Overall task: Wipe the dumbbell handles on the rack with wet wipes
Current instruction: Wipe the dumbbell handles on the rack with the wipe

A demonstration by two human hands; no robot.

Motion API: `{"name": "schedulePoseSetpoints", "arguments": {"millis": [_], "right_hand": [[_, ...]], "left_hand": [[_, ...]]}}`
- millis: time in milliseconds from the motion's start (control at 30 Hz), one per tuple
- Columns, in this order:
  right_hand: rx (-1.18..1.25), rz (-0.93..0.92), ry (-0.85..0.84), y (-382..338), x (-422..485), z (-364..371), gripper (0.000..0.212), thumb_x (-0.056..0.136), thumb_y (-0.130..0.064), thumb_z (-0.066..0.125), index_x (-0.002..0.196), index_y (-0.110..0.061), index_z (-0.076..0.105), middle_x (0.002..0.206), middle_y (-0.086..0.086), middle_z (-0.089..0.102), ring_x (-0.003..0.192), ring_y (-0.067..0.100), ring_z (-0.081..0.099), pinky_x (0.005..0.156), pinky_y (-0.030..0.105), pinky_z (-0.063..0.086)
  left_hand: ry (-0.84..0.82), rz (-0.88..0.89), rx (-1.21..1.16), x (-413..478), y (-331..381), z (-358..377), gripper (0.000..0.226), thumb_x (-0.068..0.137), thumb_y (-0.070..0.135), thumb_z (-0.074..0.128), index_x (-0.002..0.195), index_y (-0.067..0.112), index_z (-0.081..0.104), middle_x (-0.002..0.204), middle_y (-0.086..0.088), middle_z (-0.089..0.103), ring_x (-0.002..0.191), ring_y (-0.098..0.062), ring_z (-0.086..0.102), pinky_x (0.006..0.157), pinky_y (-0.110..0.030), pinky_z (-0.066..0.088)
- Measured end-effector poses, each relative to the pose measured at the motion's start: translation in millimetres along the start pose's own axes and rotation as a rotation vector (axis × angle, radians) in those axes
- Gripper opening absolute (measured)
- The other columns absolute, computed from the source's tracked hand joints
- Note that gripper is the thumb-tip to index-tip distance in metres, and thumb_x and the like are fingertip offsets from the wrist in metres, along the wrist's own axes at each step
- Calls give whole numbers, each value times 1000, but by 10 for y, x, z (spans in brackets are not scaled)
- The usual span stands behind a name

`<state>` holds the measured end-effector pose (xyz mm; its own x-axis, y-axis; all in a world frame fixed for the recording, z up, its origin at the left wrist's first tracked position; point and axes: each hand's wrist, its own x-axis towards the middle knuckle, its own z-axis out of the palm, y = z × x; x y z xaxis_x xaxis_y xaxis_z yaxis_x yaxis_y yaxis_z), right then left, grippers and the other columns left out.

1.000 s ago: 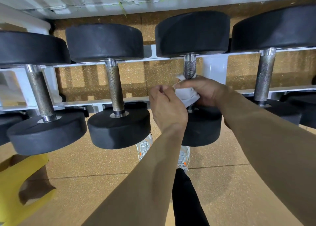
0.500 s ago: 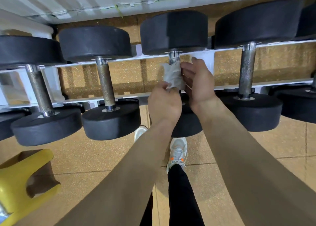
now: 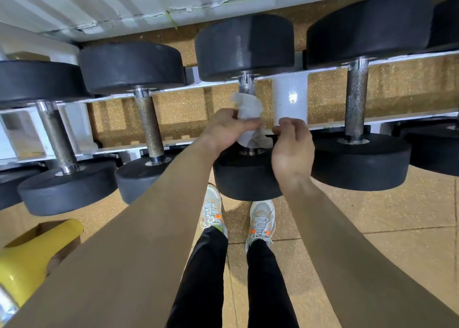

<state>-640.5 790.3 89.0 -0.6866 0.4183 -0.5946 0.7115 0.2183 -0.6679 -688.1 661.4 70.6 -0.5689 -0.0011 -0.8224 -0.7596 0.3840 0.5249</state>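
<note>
Since the previous frame my right hand [image 3: 293, 144] had released the wet wipe [image 3: 248, 109] and hung loosely curled, seemingly empty, just beside it. My left hand [image 3: 223, 131] gripped the wipe around the dumbbell handle [image 3: 247, 88] on the rack [image 3: 289, 96]; wiping there looked unfinished.

We saw matt black rubbery dumbbell heads [image 3: 244, 47], rough knurled metal handles [image 3: 355, 103], a crumpled white wipe [image 3: 248, 109], and a glossy white rack [image 3: 290, 99].
</note>
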Motion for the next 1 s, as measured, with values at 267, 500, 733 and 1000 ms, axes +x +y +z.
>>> {"name": "schedulePoseSetpoints", "arguments": {"millis": [267, 500, 733, 1000], "right_hand": [[17, -83, 222, 129, -76, 108, 23, 93, -36, 38, 100, -26, 56, 108, 0, 63, 105, 26, 57, 91, 49, 48], [-20, -63, 226, 129, -56, 139, 27, 90, -36, 37, 98, -23, 60, 103, 0, 65, 96, 26, 60, 86, 51, 51], [-43, -14, 194, 48, -83, 128, 30, 89, -36, 35, 95, -22, 60, 102, 2, 63, 95, 28, 59, 90, 51, 50], [-62, -8, 169, 52, -75, 119, 36, 87, -41, 32, 95, -20, 60, 102, 3, 63, 99, 30, 59, 94, 54, 48]], "left_hand": [[-7, -84, -396, 230, 254, 203, 48, 69, 31, 90, 107, 11, 68, 95, -8, 76, 89, -30, 74, 87, -54, 60], [21, -65, -544, 414, 302, 142, 56, 59, 45, 91, 97, 10, 69, 84, -9, 73, 88, -33, 72, 91, -56, 57], [-318, -106, -484, 286, 219, -19, 21, 88, 29, 76, 76, 20, 61, 69, 0, 52, 63, -14, 59, 72, -29, 53], [-401, -134, -297, 243, -39, 71, 27, 85, 17, 78, 104, 6, 64, 80, -5, 73, 74, -18, 70, 67, -29, 55]]}}
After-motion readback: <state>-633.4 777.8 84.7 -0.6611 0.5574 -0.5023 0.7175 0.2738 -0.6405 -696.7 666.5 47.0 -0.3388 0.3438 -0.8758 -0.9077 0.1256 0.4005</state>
